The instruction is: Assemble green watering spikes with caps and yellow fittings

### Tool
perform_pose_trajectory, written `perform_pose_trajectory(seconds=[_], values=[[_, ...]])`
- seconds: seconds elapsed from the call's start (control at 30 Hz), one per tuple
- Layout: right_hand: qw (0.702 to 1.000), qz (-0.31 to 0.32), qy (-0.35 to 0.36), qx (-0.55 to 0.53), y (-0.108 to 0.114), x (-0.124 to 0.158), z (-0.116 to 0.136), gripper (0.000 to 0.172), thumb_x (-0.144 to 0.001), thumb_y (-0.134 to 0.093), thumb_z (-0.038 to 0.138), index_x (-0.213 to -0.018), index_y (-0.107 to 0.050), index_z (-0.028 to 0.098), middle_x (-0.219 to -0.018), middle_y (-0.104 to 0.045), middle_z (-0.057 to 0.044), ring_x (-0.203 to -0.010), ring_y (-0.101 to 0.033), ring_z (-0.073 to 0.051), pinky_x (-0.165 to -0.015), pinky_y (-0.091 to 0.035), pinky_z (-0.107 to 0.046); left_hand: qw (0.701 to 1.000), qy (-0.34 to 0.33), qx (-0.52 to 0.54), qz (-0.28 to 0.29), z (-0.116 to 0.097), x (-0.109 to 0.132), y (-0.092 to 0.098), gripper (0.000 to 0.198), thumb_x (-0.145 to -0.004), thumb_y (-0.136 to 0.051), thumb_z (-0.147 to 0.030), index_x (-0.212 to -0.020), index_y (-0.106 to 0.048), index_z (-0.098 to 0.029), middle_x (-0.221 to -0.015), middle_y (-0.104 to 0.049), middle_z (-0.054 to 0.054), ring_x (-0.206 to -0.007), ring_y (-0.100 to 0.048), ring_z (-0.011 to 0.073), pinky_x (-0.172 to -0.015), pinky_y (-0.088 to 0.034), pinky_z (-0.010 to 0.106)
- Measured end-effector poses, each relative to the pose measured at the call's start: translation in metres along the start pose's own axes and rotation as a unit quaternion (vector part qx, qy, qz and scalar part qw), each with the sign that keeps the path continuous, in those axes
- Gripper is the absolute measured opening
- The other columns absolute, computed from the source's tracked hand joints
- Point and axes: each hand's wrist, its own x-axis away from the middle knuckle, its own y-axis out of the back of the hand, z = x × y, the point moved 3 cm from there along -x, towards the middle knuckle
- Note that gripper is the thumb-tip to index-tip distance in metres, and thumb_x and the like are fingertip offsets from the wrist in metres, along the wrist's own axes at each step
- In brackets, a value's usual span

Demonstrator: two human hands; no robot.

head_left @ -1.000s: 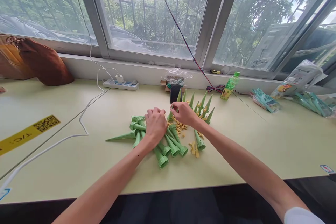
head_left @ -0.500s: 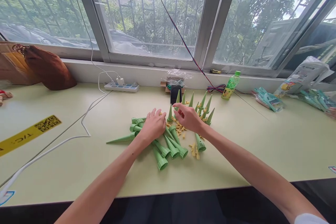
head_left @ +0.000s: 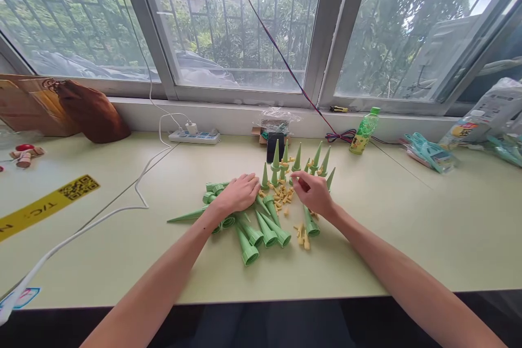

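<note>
My left hand point(head_left: 241, 194) lies palm down on the pile of green plastic watering spikes point(head_left: 267, 231), its fingers stretched over them. Each spike has a tapered point and a wide, ribbed open end. My right hand point(head_left: 313, 191) is closed in a pinch just in front of the standing green spikes point(head_left: 325, 162); whatever is between its fingertips is hidden. Small yellow plastic valves point(head_left: 284, 194) lie scattered between the hands, and some sit on the standing spikes. Below my right hand, one green spike point(head_left: 312, 224) lies beside a few yellow valves point(head_left: 302, 237).
Behind the standing spikes are a black phone point(head_left: 275, 147) and a small carton with clear wrap. A green-capped bottle point(head_left: 364, 131) stands at the back right. A power strip point(head_left: 194, 136) and white cable point(head_left: 141, 174) lie to the left, near a brown bag point(head_left: 92, 114).
My right hand has moved right and slightly down from the standing spikes, its fingers now curled tighter. My left hand stays on the pile, its fingers flatter. The view has shifted slightly.
</note>
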Motion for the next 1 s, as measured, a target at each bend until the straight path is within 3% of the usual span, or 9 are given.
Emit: perform_pose_trajectory(seconds=[0.2,0.43,0.6,0.73,0.87,1.0], values=[[0.998,0.027,-0.056,-0.004,-0.002,0.0,-0.004,0.017,-0.088,-0.049,0.023,-0.089,-0.066,0.019,-0.05,-0.046,0.006,-0.043,-0.04,-0.01,-0.052,-0.04,-0.022,0.999,-0.025,0.007,0.029,-0.01,0.005,0.016,0.044,-0.099,-0.021,-0.035,-0.095,-0.061,-0.018,-0.104,-0.064,0.01,-0.101,-0.061,0.0212,-0.094,-0.044,0.034],[0.997,0.039,-0.071,-0.019,-0.005,-0.001,-0.002,0.015,-0.088,-0.051,0.022,-0.089,-0.066,0.018,-0.051,-0.046,0.005,-0.045,-0.041,-0.011,-0.053,-0.04,-0.023,0.997,-0.034,-0.015,0.068,-0.021,0.011,0.026,0.041,-0.096,-0.028,-0.032,-0.089,-0.066,-0.018,-0.099,-0.069,0.011,-0.1,-0.063,0.0221,-0.09,-0.044,0.032],[0.997,0.04,-0.06,-0.011,-0.004,-0.004,-0.002,0.014,-0.087,-0.052,0.019,-0.092,-0.065,0.017,-0.073,-0.064,-0.003,-0.062,-0.055,-0.014,-0.063,-0.045,-0.026,0.997,-0.027,-0.028,0.072,-0.023,0.011,0.03,0.037,-0.093,-0.037,-0.035,-0.078,-0.068,-0.022,-0.087,-0.072,0.008,-0.089,-0.065,0.0215,-0.085,-0.045,0.03],[0.997,0.059,-0.054,-0.001,-0.004,-0.005,-0.003,0.015,-0.088,-0.051,0.016,-0.092,-0.065,0.016,-0.08,-0.065,-0.005,-0.069,-0.058,-0.016,-0.067,-0.046,-0.028,0.995,-0.035,-0.017,0.096,-0.027,0.011,0.038,0.037,-0.091,-0.04,-0.038,-0.069,-0.066,-0.023,-0.08,-0.072,0.007,-0.085,-0.065,0.023,-0.08,-0.045,0.031],[0.996,0.078,-0.05,0.016,-0.005,-0.004,-0.005,0.017,-0.085,-0.053,0.011,-0.094,-0.065,0.016,-0.088,-0.066,-0.007,-0.076,-0.06,-0.018,-0.072,-0.047,-0.03,0.996,-0.015,0.026,0.085,-0.028,0.007,0.053,0.037,-0.087,-0.046,-0.047,-0.065,-0.066,-0.024,-0.068,-0.068,0.006,-0.082,-0.063,0.0244,-0.071,-0.043,0.031],[0.993,0.102,-0.056,0.027,-0.006,-0.004,-0.006,0.02,-0.082,-0.053,0.007,-0.095,-0.066,0.016,-0.092,-0.067,-0.008,-0.083,-0.061,-0.02,-0.076,-0.048,-0.031,0.997,-0.036,0.022,0.061,-0.024,0.001,0.061,0.046,-0.091,-0.041,-0.048,-0.057,-0.059,-0.021,-0.057,-0.06,0.004,-0.059,-0.054,0.0183,-0.058,-0.034,0.03]])
